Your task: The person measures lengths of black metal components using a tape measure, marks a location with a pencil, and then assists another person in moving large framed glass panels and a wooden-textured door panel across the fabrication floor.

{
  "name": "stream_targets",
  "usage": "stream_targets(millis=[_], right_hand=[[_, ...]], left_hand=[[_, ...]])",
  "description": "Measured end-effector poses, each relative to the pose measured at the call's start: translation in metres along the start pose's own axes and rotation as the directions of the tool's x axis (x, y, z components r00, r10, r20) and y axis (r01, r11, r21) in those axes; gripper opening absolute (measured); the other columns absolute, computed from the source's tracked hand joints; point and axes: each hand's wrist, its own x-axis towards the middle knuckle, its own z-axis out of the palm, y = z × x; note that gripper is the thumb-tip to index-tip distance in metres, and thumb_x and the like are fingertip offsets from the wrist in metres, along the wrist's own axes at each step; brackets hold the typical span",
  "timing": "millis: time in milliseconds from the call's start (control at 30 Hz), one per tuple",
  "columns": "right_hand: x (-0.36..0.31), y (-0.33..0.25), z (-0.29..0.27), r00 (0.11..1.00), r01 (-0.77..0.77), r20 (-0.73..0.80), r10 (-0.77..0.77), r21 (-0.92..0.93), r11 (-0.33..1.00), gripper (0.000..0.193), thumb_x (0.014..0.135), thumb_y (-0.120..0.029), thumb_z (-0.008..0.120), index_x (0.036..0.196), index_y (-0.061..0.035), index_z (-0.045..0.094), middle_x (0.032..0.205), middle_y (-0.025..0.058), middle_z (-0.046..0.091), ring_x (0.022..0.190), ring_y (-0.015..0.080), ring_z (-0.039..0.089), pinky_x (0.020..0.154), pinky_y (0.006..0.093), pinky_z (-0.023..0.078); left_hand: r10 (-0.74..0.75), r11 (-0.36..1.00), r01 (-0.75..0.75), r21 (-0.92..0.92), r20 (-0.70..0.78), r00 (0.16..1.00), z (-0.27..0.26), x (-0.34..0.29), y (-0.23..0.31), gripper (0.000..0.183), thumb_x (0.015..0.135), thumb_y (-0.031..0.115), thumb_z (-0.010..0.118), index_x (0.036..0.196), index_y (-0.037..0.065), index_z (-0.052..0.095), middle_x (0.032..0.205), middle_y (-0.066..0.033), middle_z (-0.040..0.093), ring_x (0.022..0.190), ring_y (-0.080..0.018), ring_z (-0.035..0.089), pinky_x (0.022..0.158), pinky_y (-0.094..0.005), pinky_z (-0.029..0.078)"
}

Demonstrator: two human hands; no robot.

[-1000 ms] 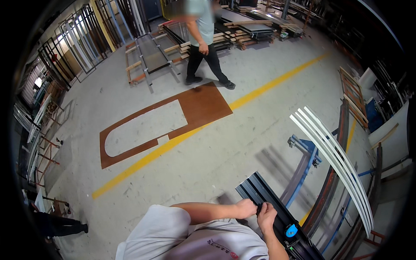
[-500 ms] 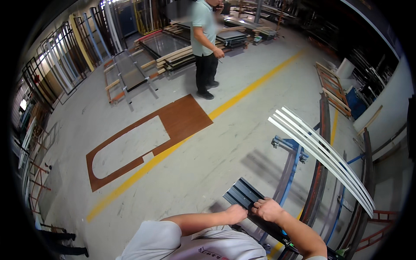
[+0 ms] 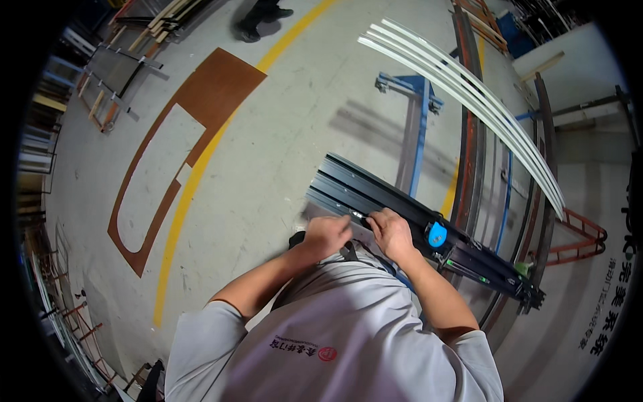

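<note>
A long dark grey grooved metal profile point(image 3: 375, 189) lies in front of my body, running off to the lower right. My left hand point(image 3: 327, 238) is curled at the near edge of its left end, slightly blurred, and what its fingers hold is hidden. Close by, my right hand point(image 3: 390, 233) is bent over the same edge with thumb and fingers together. Between the two hands shows a small shiny metal piece point(image 3: 356, 214), too small to name. Farther along the profile, right of my right hand, sits a bright blue rounded object point(image 3: 437, 234).
Several white curved strips point(image 3: 462, 94) rest across dark rails at the right, near a blue wheeled stand point(image 3: 418, 107). A brown cut-out sheet point(image 3: 218, 84) lies on the floor beside a yellow line point(image 3: 194, 181). A person's dark-trousered legs point(image 3: 258, 20) show at the top.
My view has tipped downward, so more of the profile and my shirt shows. My hands stay close together at the profile's near edge, with a small gap between them now.
</note>
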Motion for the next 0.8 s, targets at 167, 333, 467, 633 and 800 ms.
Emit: stream_targets(millis=[167, 333, 467, 633, 800], right_hand=[[-0.006, 0.000, 0.001, 0.998, -0.002, -0.063, 0.002, 0.005, 1.000, 0.009, 0.086, -0.013, 0.066, 0.087, -0.0051, 0.068, 0.077, 0.0137, 0.061, 0.076, 0.0340, 0.062, 0.068, 0.0423, 0.051], [0.002, -0.013, -0.003, 0.993, 0.020, -0.115, -0.011, 0.073, 0.997, 0.008, 0.086, -0.008, 0.066, 0.088, -0.0012, 0.068, 0.079, 0.0154, 0.063, 0.075, 0.0357, 0.062, 0.067, 0.0415, 0.051], [0.003, -0.008, 0.005, 0.990, -0.031, -0.131, 0.044, 0.098, 0.995, 0.008, 0.086, -0.011, 0.066, 0.087, -0.0039, 0.069, 0.078, 0.0143, 0.062, 0.076, 0.0347, 0.062, 0.068, 0.0423, 0.051], [-0.002, -0.003, 0.013, 0.989, -0.051, -0.134, 0.064, 0.100, 0.994, 0.008, 0.086, -0.010, 0.066, 0.088, -0.0037, 0.069, 0.081, 0.0146, 0.064, 0.077, 0.0352, 0.062, 0.069, 0.0424, 0.052], [-0.001, -0.005, 0.011, 0.981, -0.060, -0.176, 0.086, 0.147, 0.987, 0.006, 0.085, -0.008, 0.066, 0.088, -0.0033, 0.069, 0.082, 0.0147, 0.065, 0.078, 0.0353, 0.063, 0.070, 0.0428, 0.052]], left_hand=[[-0.417, -0.162, 0.687, -0.708, 0.680, 0.603, 0.027, 0.000, -0.026, 0.016, 0.094, 0.019, 0.059, 0.088, 0.006, 0.064, 0.081, -0.0040, 0.065, 0.073, -0.0166, 0.062, 0.064, -0.0316, 0.049], [-0.399, -0.439, 0.420, -0.794, 0.591, 0.701, 0.055, 0.011, -0.044, 0.018, 0.094, 0.014, 0.059, 0.108, 0.003, 0.060, 0.108, -0.0073, 0.065, 0.101, -0.0199, 0.061, 0.086, -0.0387, 0.049], [-0.321, -0.480, 0.417, -0.772, 0.597, 0.735, 0.052, 0.019, -0.039, 0.021, 0.093, 0.014, 0.059, 0.111, 0.003, 0.059, 0.115, -0.0088, 0.064, 0.109, -0.0224, 0.060, 0.090, -0.0411, 0.048], [-0.292, -0.509, 0.446, -0.736, 0.635, 0.715, 0.050, 0.022, -0.037, 0.020, 0.092, 0.014, 0.060, 0.109, 0.004, 0.059, 0.114, -0.0090, 0.064, 0.108, -0.0239, 0.060, 0.091, -0.0421, 0.047], [-0.272, -0.495, 0.466, -0.733, 0.640, 0.719, 0.051, 0.022, -0.038, 0.018, 0.090, 0.014, 0.062, 0.106, 0.005, 0.060, 0.111, -0.0088, 0.064, 0.108, -0.0243, 0.059, 0.091, -0.0416, 0.046]])
